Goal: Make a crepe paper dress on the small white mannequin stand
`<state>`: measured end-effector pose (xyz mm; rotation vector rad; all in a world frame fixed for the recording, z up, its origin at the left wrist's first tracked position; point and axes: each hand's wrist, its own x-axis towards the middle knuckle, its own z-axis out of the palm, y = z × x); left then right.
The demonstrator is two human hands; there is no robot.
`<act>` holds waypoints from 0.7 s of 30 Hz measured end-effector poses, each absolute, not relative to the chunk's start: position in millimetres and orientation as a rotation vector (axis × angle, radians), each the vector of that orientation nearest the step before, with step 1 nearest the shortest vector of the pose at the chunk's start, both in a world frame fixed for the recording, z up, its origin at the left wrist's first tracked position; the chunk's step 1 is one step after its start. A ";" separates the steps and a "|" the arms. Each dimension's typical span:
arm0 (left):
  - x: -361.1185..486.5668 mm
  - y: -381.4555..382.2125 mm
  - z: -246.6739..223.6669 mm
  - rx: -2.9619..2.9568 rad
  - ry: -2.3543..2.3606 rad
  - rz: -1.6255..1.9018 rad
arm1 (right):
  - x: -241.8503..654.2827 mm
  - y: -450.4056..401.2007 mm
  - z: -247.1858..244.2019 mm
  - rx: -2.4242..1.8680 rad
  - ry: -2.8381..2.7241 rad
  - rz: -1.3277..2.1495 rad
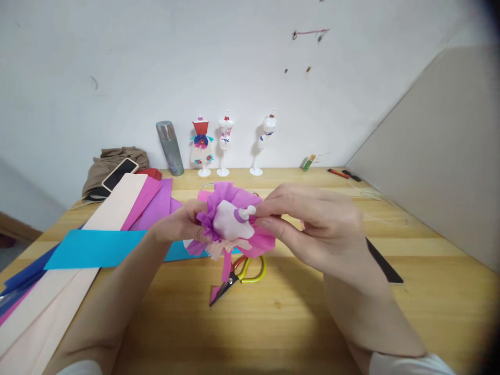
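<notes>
A small white dress-form mannequin [230,221] tilts toward me above the table, its knobbed neck banded in purple. Purple and pink crepe paper [226,194] ruffles out around its body, with a pale peach frill [221,250] at the near side. My left hand [187,221] is closed around the mannequin and paper from the left; most of its fingers are hidden behind them. With thumb and forefinger together, my right hand [308,224] pinches the paper's right edge beside the neck knob. Below lie scissors [234,278] with yellow and red handles, pink paper scraps at their blades.
Crepe paper strips, including a blue one [97,249] and a peach one [127,195], cover the left side. A flask [170,148], three mannequins [225,140], a phone [120,173] and a glue stick [309,162] line the back. A black flat object [385,263] lies right.
</notes>
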<state>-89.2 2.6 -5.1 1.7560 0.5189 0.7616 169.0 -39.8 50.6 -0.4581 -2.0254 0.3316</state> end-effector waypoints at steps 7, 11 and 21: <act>-85.3 -3.0 1.9 1.851 0.438 0.720 | 168.9 -47.4 53.8 -0.469 -2.021 0.361; -88.7 -3.5 -0.1 1.829 0.481 0.750 | 171.8 -46.8 53.9 -0.426 -1.932 0.382; -82.5 -3.3 -2.6 1.786 0.398 0.649 | 158.5 -37.2 49.6 -0.649 -1.847 0.516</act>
